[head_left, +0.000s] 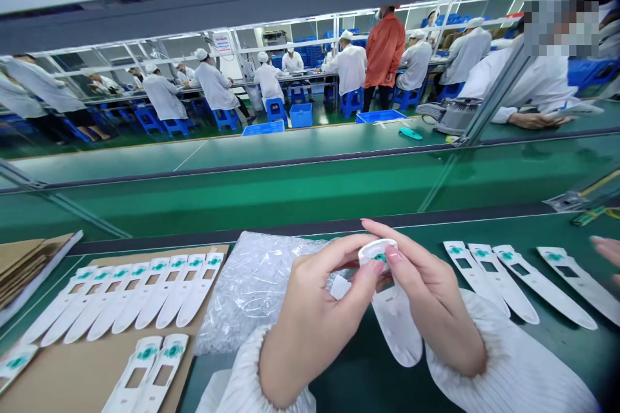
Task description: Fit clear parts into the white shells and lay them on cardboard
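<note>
Between my two hands is a long white plastic shell (pixel 398 329), tilted, its rounded end pointing down and towards me. My left hand (pixel 322 300) grips its upper left edge, thumb on the face beside a green patch. On the other side, my right hand (pixel 431 281) is closed around the upper right edge, its thumb also pressing near the top. A small whitish translucent piece (pixel 340 286) shows by my left fingers; I cannot tell whether it is held. Behind my left hand lies a clear plastic bag (pixel 247 287) of small pieces.
Similar shells (pixel 152 293) with square windows lie in a row on cardboard (pixel 62 377) at left. Several more shells (pixel 545 287) are at right, near another person's hand (pixel 608 251). Beyond a metal-framed divider, a co-worker (pixel 526 87) and seated people work.
</note>
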Action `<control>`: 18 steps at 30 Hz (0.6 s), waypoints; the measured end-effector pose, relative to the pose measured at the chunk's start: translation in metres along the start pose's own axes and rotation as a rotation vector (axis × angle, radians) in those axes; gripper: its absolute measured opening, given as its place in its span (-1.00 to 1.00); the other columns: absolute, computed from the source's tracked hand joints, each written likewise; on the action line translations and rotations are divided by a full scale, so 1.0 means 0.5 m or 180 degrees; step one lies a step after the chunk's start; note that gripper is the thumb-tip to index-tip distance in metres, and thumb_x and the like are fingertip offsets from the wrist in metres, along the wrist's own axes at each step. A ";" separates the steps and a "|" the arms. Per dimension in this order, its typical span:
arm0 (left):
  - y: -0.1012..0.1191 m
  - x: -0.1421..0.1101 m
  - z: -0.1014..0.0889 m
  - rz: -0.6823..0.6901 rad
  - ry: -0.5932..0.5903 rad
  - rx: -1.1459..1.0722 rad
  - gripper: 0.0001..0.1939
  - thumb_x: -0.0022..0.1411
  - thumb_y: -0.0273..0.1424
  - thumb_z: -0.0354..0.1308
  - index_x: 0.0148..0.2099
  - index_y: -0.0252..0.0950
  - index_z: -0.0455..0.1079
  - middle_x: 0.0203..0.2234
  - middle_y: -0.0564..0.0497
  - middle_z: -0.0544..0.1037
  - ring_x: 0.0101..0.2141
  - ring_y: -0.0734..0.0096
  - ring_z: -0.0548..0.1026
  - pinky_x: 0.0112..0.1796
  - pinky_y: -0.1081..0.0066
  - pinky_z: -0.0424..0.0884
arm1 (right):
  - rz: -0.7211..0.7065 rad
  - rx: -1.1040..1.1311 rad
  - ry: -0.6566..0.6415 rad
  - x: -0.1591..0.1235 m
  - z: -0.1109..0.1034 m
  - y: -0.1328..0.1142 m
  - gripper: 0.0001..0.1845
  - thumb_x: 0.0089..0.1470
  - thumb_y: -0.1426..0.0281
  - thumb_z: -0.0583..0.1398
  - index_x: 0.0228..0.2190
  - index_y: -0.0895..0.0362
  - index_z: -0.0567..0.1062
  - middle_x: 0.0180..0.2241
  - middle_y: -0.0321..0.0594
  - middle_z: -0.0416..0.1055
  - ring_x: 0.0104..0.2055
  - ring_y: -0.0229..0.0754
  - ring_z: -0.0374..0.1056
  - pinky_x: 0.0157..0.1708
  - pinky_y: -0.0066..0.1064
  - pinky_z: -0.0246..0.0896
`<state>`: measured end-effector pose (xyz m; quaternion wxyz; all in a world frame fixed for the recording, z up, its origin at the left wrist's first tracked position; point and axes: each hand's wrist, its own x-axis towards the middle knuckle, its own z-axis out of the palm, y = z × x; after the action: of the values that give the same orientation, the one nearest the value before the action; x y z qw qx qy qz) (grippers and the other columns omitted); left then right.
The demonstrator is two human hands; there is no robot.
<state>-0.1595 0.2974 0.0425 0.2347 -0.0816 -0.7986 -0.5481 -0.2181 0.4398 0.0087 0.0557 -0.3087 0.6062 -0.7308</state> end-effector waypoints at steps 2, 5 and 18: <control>0.012 -0.008 0.003 0.0033 -0.0033 0.0041 -0.72 0.32 -0.51 0.18 0.03 -0.17 0.55 -0.27 0.12 0.68 -0.27 0.47 0.64 -0.20 0.56 0.58 | -0.0207 -0.0002 0.0003 -0.004 0.002 -0.002 -0.67 0.48 0.30 0.09 0.14 -0.23 0.51 -0.23 -0.40 0.62 -0.33 -0.32 0.58 -0.27 -0.64 0.52; 0.021 -0.022 0.004 0.0031 0.0032 0.0121 -0.68 0.32 -0.51 0.16 0.06 -0.14 0.53 -0.28 0.13 0.66 -0.32 0.49 0.63 -0.23 0.54 0.57 | -0.0380 -0.0024 -0.0061 -0.014 0.005 -0.002 -0.62 0.49 0.35 0.07 0.16 -0.31 0.48 -0.18 -0.46 0.62 -0.33 -0.36 0.58 -0.25 -0.67 0.51; 0.039 -0.091 -0.015 -0.0099 0.0288 -0.0370 -0.69 0.39 -0.47 0.15 0.06 -0.02 0.57 -0.38 0.18 0.67 -0.44 0.66 0.54 -0.30 0.74 0.51 | -0.0757 -0.0468 -0.0377 -0.058 0.034 -0.016 -0.44 0.43 0.51 0.08 0.23 -0.37 0.38 -0.18 -0.57 0.61 -0.14 -0.39 0.57 -0.18 -0.79 0.43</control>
<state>-0.1100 0.3040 0.0395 0.2568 -0.0578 -0.7552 -0.6003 -0.1839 0.4405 0.0063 -0.0182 -0.4241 0.6129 -0.6664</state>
